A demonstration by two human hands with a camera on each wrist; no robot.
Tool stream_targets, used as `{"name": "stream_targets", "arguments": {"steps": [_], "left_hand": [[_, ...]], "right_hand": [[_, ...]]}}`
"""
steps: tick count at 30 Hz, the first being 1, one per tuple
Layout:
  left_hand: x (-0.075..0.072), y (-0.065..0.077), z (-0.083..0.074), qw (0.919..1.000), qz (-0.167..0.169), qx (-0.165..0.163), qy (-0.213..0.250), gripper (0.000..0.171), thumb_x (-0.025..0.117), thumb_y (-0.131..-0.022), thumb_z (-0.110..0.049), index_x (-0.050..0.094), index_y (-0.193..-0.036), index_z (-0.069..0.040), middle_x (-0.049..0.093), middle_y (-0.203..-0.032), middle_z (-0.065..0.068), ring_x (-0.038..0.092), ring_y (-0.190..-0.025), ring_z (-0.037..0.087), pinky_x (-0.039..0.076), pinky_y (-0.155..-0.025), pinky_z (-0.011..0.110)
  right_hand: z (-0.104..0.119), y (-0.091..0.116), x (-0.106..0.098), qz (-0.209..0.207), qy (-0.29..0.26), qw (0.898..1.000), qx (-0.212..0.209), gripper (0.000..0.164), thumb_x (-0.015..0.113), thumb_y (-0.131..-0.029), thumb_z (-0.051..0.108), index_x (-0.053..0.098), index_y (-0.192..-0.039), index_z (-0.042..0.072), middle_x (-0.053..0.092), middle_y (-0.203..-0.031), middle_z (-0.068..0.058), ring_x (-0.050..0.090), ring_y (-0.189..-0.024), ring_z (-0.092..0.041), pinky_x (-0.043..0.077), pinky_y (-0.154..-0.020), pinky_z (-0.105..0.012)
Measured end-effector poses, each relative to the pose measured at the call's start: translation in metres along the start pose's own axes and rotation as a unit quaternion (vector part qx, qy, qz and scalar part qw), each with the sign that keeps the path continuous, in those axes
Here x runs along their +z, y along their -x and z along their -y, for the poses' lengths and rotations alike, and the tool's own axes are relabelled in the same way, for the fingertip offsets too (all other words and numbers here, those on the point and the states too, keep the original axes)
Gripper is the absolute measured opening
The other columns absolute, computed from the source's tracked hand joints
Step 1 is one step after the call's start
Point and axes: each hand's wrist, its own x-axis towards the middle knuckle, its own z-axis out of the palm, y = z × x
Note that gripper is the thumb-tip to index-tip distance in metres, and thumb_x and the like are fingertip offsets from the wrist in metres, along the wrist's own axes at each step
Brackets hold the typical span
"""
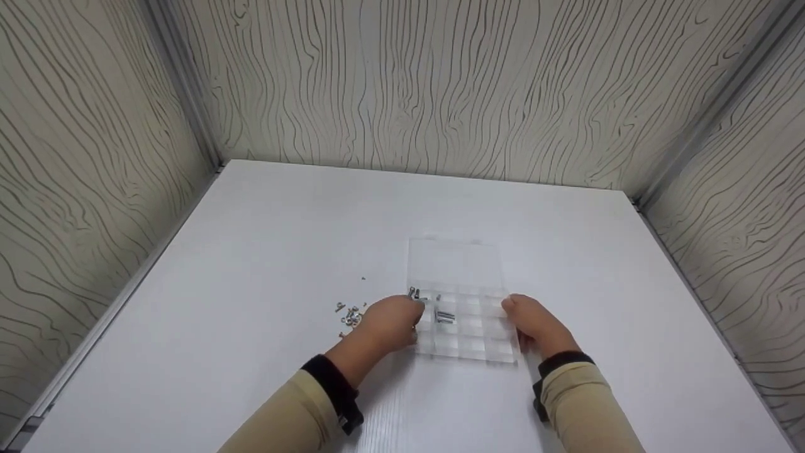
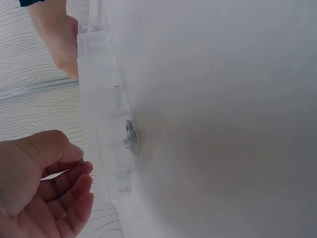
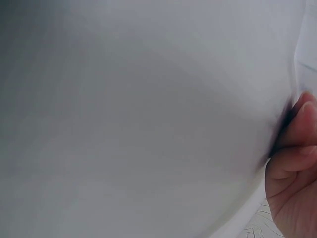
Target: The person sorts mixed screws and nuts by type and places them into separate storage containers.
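Observation:
A clear plastic compartment box [image 1: 501, 344] lies on the white table with its lid [image 1: 454, 261] folded back toward the far side. My left hand [image 1: 390, 322] is over the box's left columns. In the left wrist view, its thumb and index finger pinch a small grey metal piece [image 2: 81, 161], mostly hidden by the fingertips. Silver screws [image 1: 445, 317] lie in one compartment, and more screws [image 1: 413, 292] show just beyond the left fingertips. My right hand [image 1: 534, 319] grips the box's right edge, thumb at the rim and fingers low along the side.
A loose pile of small screws and nuts [image 1: 351, 316] lies on the table left of the box, partly behind the left hand. One tiny piece [image 1: 363, 278] sits apart, farther back. Wood-grain patterned panels [image 1: 402, 88] enclose the white table [image 1: 283, 220] at the back and both sides.

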Motion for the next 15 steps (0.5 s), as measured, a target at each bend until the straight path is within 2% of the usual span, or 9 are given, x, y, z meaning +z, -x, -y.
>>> {"name": "stream_targets", "arguments": {"steps": [3,6,15], "left_hand": [[0.0022,-0.0008,-0.0016,0.9996,-0.003,0.013,-0.026,0.015,0.069,-0.069,-0.013,0.055,-0.073,-0.016,0.053,-0.065,-0.005,0.050,-0.059,0.013,0.043,-0.051,0.028],[0.0039,-0.0006,-0.0021,0.9993,0.001,0.012,-0.035,0.012,0.067,-0.071,-0.012,0.056,-0.072,-0.016,0.053,-0.065,-0.005,0.050,-0.060,0.013,0.042,-0.050,0.028],[-0.0003,0.0008,0.0042,0.9999,0.008,0.010,0.005,0.013,0.071,-0.073,-0.016,0.058,-0.074,-0.015,0.055,-0.070,-0.005,0.050,-0.063,0.012,0.044,-0.053,0.026]], "right_hand": [[0.0000,-0.0001,-0.0002,0.000,0.001,1.000,-0.001,0.028,0.030,-0.098,0.027,0.046,-0.098,0.004,0.049,-0.052,-0.009,0.049,-0.038,-0.020,0.041,-0.035,-0.029],[-0.0007,-0.0006,0.0000,0.003,0.000,1.000,-0.003,0.028,0.029,-0.098,0.027,0.046,-0.100,0.004,0.049,-0.050,-0.009,0.049,-0.037,-0.020,0.042,-0.035,-0.030],[-0.0026,-0.0039,0.0000,0.008,0.006,1.000,0.006,0.033,0.029,-0.099,0.028,0.044,-0.113,0.001,0.051,-0.053,-0.011,0.050,-0.038,-0.022,0.043,-0.035,-0.032]]}}
